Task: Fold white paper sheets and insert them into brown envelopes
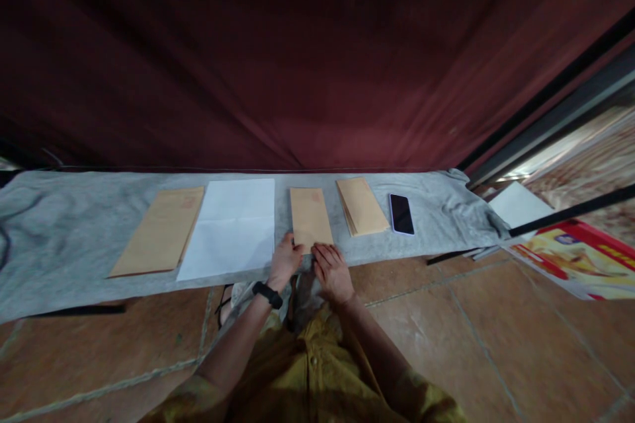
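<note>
On the grey cloth (74, 231), seen from the head camera, I find a small brown envelope (311, 215) lying flat in the middle, with its short edge toward the person. Both hands are at this near edge. The left hand (285, 261), which has a black band (268, 295) on the wrist, touches the near left corner; its fingers are curled and close together, but I cannot tell if they pinch the paper or only rest on it. The right hand (333, 271) lies flat with the palm down, its fingers straight and a little apart, and the tips reach the near right corner.

Just left of the envelope is a white sheet (231, 228), and beyond it a large brown envelope (161, 231), which the sheet partly covers. To the right, near but apart, lies a stack of envelopes (362, 206), then a dark phone (401, 213). Behind the cloth hangs a dark red curtain (297, 46). Under it I see a brown tiled floor (471, 330), and at the far right a colourful poster (580, 258).
</note>
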{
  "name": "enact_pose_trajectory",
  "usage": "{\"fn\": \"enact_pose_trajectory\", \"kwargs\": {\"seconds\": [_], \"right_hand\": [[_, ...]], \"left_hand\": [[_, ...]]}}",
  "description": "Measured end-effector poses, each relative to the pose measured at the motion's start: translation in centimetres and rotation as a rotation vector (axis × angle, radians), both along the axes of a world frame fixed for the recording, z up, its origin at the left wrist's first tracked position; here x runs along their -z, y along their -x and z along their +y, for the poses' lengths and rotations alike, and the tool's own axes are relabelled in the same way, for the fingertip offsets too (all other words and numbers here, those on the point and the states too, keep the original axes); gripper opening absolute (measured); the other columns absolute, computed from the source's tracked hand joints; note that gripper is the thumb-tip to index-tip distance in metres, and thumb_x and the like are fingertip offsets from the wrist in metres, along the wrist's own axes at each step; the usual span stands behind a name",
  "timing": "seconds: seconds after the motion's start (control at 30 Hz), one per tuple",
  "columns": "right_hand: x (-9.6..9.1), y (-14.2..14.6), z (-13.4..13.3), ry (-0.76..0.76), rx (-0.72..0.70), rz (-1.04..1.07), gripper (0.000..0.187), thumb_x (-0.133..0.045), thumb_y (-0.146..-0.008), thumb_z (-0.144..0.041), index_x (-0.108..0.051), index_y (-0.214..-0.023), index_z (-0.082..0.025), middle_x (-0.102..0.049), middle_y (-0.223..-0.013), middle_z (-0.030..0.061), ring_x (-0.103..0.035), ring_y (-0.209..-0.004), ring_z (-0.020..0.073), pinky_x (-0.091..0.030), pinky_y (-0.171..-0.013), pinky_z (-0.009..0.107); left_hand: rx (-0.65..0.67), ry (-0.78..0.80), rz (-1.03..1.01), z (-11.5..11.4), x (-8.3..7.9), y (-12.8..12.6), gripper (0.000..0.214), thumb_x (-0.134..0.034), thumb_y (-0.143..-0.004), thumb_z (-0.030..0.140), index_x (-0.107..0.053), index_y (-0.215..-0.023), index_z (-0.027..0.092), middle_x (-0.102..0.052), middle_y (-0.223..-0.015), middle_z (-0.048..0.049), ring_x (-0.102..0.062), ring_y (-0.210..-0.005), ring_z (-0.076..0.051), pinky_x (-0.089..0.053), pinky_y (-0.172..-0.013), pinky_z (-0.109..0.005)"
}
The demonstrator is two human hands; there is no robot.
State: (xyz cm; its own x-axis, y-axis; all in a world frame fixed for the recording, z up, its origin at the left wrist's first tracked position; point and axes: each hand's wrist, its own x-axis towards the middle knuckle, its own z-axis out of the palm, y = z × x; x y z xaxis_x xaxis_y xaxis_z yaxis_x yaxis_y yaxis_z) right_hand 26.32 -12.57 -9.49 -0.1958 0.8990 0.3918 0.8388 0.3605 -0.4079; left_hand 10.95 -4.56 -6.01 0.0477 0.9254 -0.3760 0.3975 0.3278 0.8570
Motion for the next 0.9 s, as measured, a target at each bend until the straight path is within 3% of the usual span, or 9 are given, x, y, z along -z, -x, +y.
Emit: {"fn": "enact_pose_trajectory", "kwargs": {"seconds": [0.43,0.57,0.7,0.77,0.9], "right_hand": [[0.3,-2.2,-0.9,-0.009,0.083,0.018,0.044,-0.042,-0.102,-0.021,-0.053,-0.145,-0.017,-0.059,-0.144,0.0116,-0.051,-0.137,0.0242,-0.033,-0.120,0.050],[0.5,-2.0,-0.9,-0.013,0.098,0.022,0.044,-0.042,-0.102,-0.022,-0.054,-0.144,-0.017,-0.059,-0.145,0.0113,-0.051,-0.137,0.0245,-0.033,-0.120,0.050],[0.6,-2.0,-0.9,-0.015,0.102,0.019,0.044,-0.042,-0.103,-0.023,-0.053,-0.145,-0.019,-0.059,-0.145,0.0107,-0.051,-0.137,0.0241,-0.032,-0.120,0.050],[0.6,-2.1,-0.9,-0.015,0.099,0.016,0.044,-0.042,-0.103,-0.023,-0.053,-0.146,-0.018,-0.059,-0.145,0.0108,-0.051,-0.137,0.0239,-0.032,-0.120,0.049],[0.7,-2.2,-0.9,-0.014,0.096,0.024,0.044,-0.042,-0.103,-0.023,-0.053,-0.145,-0.018,-0.058,-0.145,0.0105,-0.051,-0.137,0.0238,-0.032,-0.120,0.049]], "left_hand": [[-0.016,-0.022,0.066,-0.3,-1.0,-0.1,0.021,-0.068,-0.080,0.022,-0.056,-0.098,0.022,-0.057,-0.055,0.0061,-0.056,-0.049,-0.016,-0.037,-0.054,-0.024],[-0.022,-0.092,0.143,-0.4,-1.4,-0.3,0.035,-0.081,-0.070,0.029,-0.055,-0.093,0.023,-0.066,-0.069,-0.0010,-0.066,-0.069,-0.022,-0.040,-0.062,-0.026],[-0.035,-0.083,0.185,-0.3,-1.4,-0.5,0.033,-0.079,-0.070,0.024,-0.055,-0.092,0.023,-0.071,-0.082,-0.0069,-0.069,-0.087,-0.027,-0.043,-0.069,-0.028],[-0.049,-0.040,0.118,-0.3,-1.2,-0.4,0.032,-0.077,-0.070,0.021,-0.055,-0.092,0.023,-0.070,-0.081,-0.0056,-0.069,-0.085,-0.026,-0.043,-0.068,-0.028],[-0.055,0.033,-0.050,-0.3,-0.6,-0.1,0.029,-0.073,-0.073,0.018,-0.054,-0.095,0.023,-0.061,-0.064,0.0029,-0.063,-0.061,-0.019,-0.042,-0.057,-0.025]]}}
